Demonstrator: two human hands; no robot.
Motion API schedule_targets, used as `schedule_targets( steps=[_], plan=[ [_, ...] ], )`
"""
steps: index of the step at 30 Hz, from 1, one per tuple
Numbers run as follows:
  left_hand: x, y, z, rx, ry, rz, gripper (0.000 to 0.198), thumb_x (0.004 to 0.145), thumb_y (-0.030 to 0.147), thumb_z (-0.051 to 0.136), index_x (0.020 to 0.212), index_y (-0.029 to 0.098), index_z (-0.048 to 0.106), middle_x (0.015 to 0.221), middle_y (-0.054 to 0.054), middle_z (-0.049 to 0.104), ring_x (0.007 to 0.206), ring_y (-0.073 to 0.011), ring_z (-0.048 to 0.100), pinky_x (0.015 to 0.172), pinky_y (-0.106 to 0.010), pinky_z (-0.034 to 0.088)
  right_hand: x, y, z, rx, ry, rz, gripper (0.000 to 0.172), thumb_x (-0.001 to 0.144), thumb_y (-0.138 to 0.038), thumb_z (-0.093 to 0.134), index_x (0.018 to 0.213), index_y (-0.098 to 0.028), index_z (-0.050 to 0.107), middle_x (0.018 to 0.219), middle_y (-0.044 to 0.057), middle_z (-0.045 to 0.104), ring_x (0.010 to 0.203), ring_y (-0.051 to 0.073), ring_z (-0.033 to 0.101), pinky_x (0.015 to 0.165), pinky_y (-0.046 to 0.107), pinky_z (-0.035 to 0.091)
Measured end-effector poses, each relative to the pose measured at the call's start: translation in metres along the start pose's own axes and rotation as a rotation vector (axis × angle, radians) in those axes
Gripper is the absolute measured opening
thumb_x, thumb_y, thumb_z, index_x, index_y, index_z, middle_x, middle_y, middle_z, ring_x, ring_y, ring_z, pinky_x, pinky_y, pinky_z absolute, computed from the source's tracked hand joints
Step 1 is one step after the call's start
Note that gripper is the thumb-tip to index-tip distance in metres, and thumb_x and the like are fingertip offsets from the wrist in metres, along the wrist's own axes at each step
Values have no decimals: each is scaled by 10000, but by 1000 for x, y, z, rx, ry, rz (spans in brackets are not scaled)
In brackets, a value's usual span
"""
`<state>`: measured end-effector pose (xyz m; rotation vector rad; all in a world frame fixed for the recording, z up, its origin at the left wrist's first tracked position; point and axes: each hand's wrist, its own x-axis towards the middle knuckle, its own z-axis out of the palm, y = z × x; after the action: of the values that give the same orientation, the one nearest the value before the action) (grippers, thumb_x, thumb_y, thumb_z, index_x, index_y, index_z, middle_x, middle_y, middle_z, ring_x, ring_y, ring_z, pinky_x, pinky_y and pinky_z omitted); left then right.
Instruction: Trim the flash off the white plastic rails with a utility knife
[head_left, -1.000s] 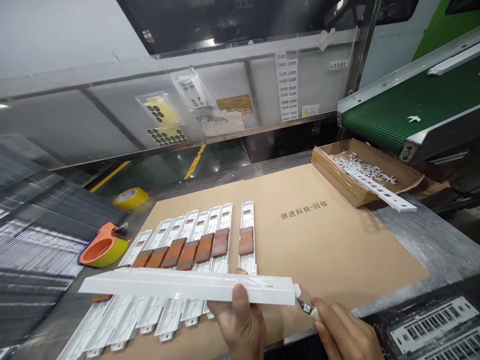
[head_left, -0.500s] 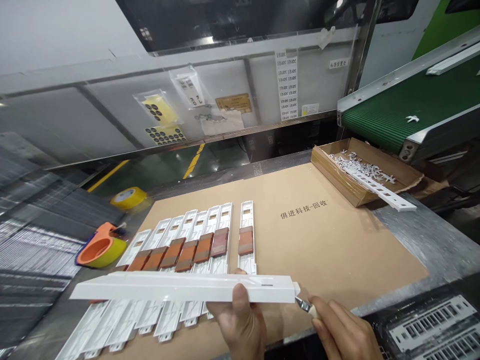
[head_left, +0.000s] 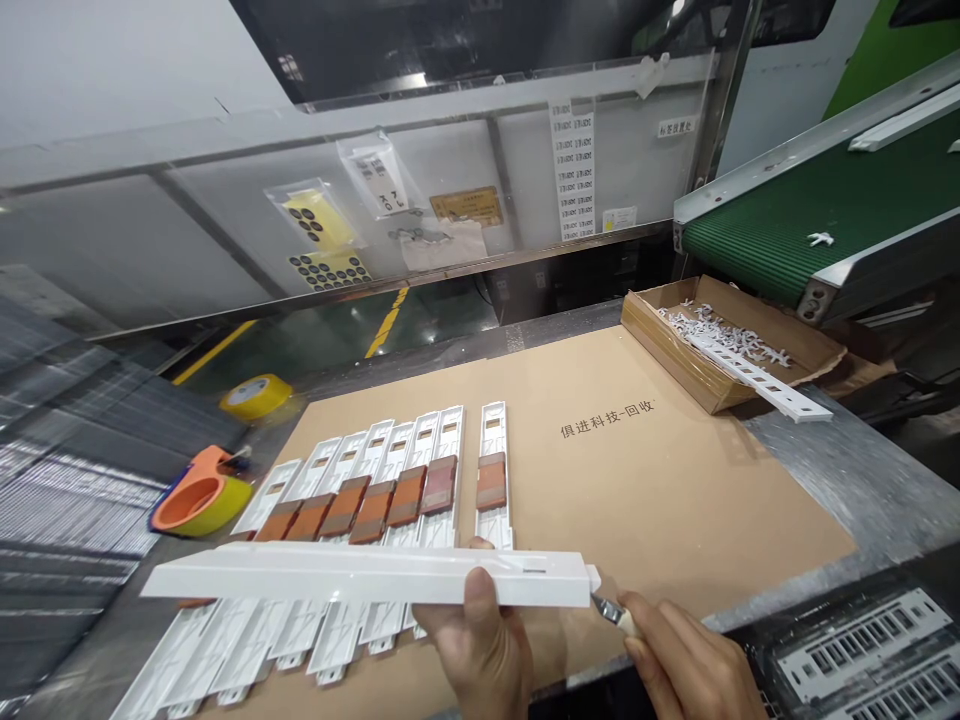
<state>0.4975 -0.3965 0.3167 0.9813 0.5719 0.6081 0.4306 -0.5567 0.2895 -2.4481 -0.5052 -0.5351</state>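
Note:
My left hand (head_left: pixel 484 635) is closed around a long white plastic strip (head_left: pixel 360 578), thumb on its face, holding it level above the cardboard. In my right hand (head_left: pixel 690 655) is a small knife (head_left: pixel 613 612) with a pale handle and metal blade. Its blade tip touches or nearly touches the small tab (head_left: pixel 594 577) at the strip's right end. Beneath and behind the held strip lie several similar white strips side by side, with reddish-brown blocks (head_left: pixel 408 495) across them. One strip (head_left: pixel 493 425) lies a little apart on the right.
A cardboard sheet (head_left: pixel 600 500) covers the table. At the back right, a shallow cardboard box (head_left: pixel 675 362) holds white scraps and a slotted strip, beside a green conveyor (head_left: pixel 787 210). To the left are a tape dispenser (head_left: pixel 202 495) and a yellow tape roll (head_left: pixel 256 397). White slotted panels (head_left: pixel 862 640) sit lower right.

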Motion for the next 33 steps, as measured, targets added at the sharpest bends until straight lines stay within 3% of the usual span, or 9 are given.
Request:
schedule_targets(
  steps=[16, 26, 33],
  plan=[
    [1, -2, -5, 22, -30, 10, 608, 586, 484, 819, 1029, 263, 466, 847, 15, 579, 697, -140, 579, 611, -250, 509, 2, 2, 0, 3, 3, 1, 255, 1017, -238, 355, 1164, -154, 546, 749, 39, 632, 615, 151, 633, 548, 223, 480],
    [0, 2, -3, -9, -11, -35, 700, 557, 487, 840, 1103, 267, 461, 824, 16, 585, 772, -160, 599, 608, -222, 507, -1, 3, 0, 3, -9, 1, 257, 1005, -223, 375, 1187, -158, 544, 747, 47, 633, 617, 162, 637, 539, 227, 486],
    [-1, 2, 0, -13, 14, -25, 699, 495, 489, 868, 1037, 262, 489, 806, 26, 557, 661, -116, 546, 588, -215, 521, -1, 4, 1, 14, -2, -12, 263, 994, -194, 399, 1216, -146, 532, 776, 65, 648, 654, 170, 650, 574, 233, 509]
  ],
)
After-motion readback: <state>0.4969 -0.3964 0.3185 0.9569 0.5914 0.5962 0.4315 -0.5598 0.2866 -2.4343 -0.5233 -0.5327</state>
